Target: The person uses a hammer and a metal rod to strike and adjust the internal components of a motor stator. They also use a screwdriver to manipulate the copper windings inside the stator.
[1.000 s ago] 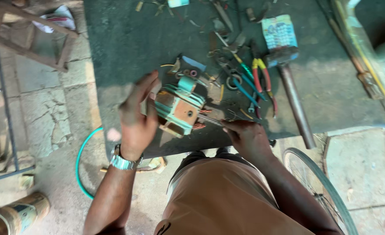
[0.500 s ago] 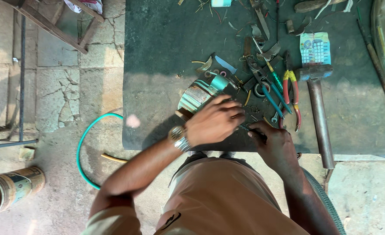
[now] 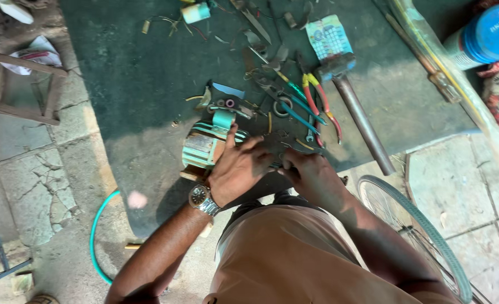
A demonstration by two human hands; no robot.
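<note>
Motor (image 3: 207, 147), pale green, finned, lies on dark mat (image 3: 136, 84) near its front edge. Left hand (image 3: 239, 168) rests over motor's right end, fingers curled on the housing, thumb raised against the green cap; wristwatch (image 3: 203, 198) at the wrist. Right hand (image 3: 311, 173) sits just right of it, fingers pinched; what they grasp cannot be told. Motor's long axis runs left–right, body extending left of the left hand. Left hand nearer. Pliers (image 3: 320, 104) and hammer (image 3: 353, 107) lie farther right.
</note>
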